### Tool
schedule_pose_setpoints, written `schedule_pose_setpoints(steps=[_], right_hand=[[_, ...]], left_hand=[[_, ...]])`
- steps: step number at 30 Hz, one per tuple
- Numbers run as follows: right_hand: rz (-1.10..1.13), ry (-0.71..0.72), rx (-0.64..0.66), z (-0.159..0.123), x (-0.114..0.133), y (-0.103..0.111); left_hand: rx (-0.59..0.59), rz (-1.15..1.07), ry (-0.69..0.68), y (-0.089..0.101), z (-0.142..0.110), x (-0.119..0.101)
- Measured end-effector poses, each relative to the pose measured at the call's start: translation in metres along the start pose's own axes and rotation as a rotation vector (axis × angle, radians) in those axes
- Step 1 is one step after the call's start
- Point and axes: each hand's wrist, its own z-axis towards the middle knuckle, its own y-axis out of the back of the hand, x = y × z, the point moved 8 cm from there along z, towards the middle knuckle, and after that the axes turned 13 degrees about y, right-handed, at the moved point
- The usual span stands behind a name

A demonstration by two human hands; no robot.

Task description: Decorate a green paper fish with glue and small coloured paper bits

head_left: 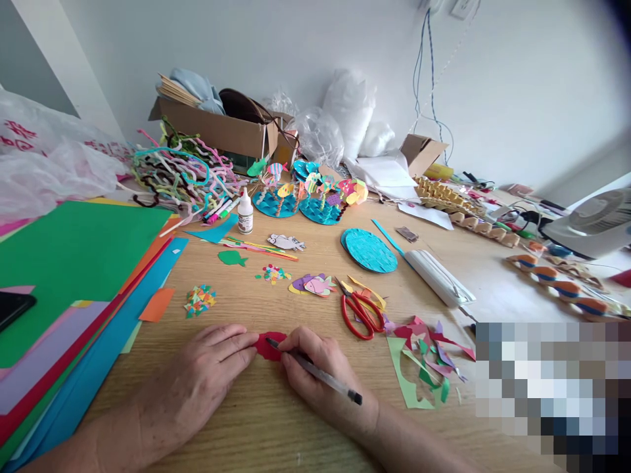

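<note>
While the right hand (320,353) is gripping the pen (325,374) between thumb and fingers, the pen's tip is pointing forward-left and its long axis is slanting back to the right. At the tip, just left of this grip, the red paper piece (269,346) is lying flat on the table (256,420); its right end is hidden, so I cannot tell its full long axis. The left hand (207,361) is resting uncurled, fingertips touching the paper's left edge.
</note>
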Motion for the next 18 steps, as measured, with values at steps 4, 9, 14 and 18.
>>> schedule_pose_setpoints(steps=[4,9,14,18], right_hand=[[0.028,0.052,-0.02,-0.0017,0.0049,0.0019],[0.053,0.081,-0.014,-0.0048,0.0073,0.0013],[0.098,0.01,-0.021,-0.0038,0.0012,0.0015],[0.031,-0.018,-0.016,-0.0018,-0.0015,0.0009]], left_hand=[[-0.014,0.019,-0.025,0.0023,0.0001,-0.0005],[-0.038,0.027,-0.025,0.0044,0.0015,-0.0015],[-0.007,0.024,-0.011,0.0041,0.0029,-0.0013],[-0.006,-0.002,-0.013,0.0051,0.0033,-0.0013]])
